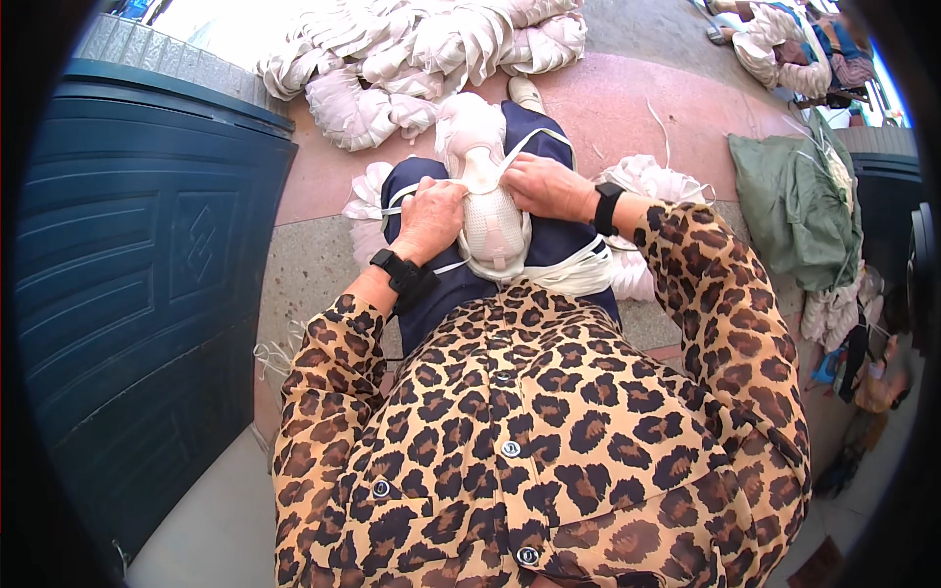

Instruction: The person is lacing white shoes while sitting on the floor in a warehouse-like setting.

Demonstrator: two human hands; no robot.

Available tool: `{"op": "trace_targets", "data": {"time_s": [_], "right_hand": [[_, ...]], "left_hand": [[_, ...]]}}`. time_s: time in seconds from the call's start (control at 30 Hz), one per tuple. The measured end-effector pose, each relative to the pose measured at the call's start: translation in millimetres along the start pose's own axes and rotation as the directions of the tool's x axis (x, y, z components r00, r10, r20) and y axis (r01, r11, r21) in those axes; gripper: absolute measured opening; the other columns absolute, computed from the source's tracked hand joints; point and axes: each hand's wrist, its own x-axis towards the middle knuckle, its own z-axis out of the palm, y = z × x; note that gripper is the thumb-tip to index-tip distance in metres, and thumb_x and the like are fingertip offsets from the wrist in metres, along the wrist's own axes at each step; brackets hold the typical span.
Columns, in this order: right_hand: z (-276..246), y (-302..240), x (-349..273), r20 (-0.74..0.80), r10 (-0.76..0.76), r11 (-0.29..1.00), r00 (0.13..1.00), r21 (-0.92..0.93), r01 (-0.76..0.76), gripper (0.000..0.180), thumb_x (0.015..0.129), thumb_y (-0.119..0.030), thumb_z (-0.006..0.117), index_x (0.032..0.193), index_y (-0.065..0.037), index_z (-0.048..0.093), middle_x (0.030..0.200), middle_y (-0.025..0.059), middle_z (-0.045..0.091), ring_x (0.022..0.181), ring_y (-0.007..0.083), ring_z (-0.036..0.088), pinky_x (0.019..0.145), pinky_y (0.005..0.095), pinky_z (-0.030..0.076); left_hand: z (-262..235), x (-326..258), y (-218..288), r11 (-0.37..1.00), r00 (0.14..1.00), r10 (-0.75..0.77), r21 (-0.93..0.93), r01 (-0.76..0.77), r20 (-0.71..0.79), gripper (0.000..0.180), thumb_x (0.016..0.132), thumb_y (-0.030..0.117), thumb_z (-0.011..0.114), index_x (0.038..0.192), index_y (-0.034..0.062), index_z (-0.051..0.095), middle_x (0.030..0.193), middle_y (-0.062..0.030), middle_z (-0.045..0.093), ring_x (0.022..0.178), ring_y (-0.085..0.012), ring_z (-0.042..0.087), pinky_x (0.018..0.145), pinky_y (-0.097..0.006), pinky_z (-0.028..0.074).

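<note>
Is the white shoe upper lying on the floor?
No, the white shoe upper rests on the person's lap, gripped by the left hand and right hand.

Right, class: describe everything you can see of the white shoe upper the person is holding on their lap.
The white shoe upper looks like soft mesh fabric, pale and perforated on its rounded front, fitted over a smooth whitish form. It lies lengthwise along the lap on dark blue trousers, rounded end toward the body. The left hand presses its left side; the right hand grips its right. Thin white cord runs across it to both hands. Its underside is hidden.
</note>
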Motion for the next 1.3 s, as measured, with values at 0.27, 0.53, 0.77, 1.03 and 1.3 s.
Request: {"op": "trace_targets", "data": {"time_s": [0.27,0.53,0.77,1.03,1.3], "right_hand": [[0,-15,6,0.202,-0.021,0.904,0.979,-0.414,0.105,0.013,0.069,-0.015,0.056,0.078,-0.006,0.061,0.081,0.0048,0.06,0.087,0.0191,0.054,0.074,0.0289,0.041],[-8,-21,25,0.4,-0.012,0.82,0.916,-0.52,0.238,0.009,0.07,-0.015,0.056,0.068,-0.011,0.063,0.077,0.0037,0.061,0.086,0.0193,0.055,0.073,0.0294,0.041],[-3,14,21,0.301,-0.154,0.928,0.941,-0.284,0.243,0.01,0.069,-0.014,0.059,0.074,-0.006,0.058,0.075,0.006,0.06,0.085,0.022,0.056,0.076,0.0321,0.045],[-9,3,12,0.096,-0.168,0.941,0.981,-0.282,0.189,0.008,0.068,-0.015,0.057,0.073,-0.009,0.058,0.086,0.0019,0.056,0.088,0.0185,0.052,0.075,0.0312,0.042],[-17,-102,13,-0.109,-0.293,0.925,0.95,0.22,0.311,0.012,0.073,-0.009,0.052,0.083,-0.003,0.052,0.084,0.0103,0.056,0.075,0.0235,0.058,0.063,0.0335,0.047]], "left_hand": [[8,2,0,1.0,0.998,0.013,0.011,-0.012,-0.057,0.019,0.075,0.013,0.049,0.087,0.01,0.063,0.09,-0.006,0.062,0.09,-0.0243,0.053,0.07,-0.042,0.044],[1,0,17,0.993,0.998,-0.026,0.117,0.033,-0.059,0.019,0.077,0.015,0.051,0.09,0.0077,0.063,0.09,-0.007,0.06,0.088,-0.0261,0.053,0.073,-0.039,0.045],[10,11,42,1.0,0.96,0.012,0.017,-0.007,-0.28,0.016,0.072,0.023,0.064,0.078,0.0085,0.063,0.082,-0.008,0.059,0.082,-0.026,0.053,0.068,-0.039,0.041],[29,10,35,0.985,0.971,0.053,0.175,-0.012,-0.232,0.02,0.068,0.022,0.067,0.077,0.0067,0.059,0.079,-0.0082,0.059,0.079,-0.0258,0.054,0.068,-0.038,0.042],[-5,-1,10,0.972,0.982,-0.152,-0.195,0.129,-0.111,0.036,0.066,0.025,0.07,0.09,0.0002,0.06,0.082,-0.0137,0.058,0.078,-0.0297,0.052,0.075,-0.038,0.041]]}}
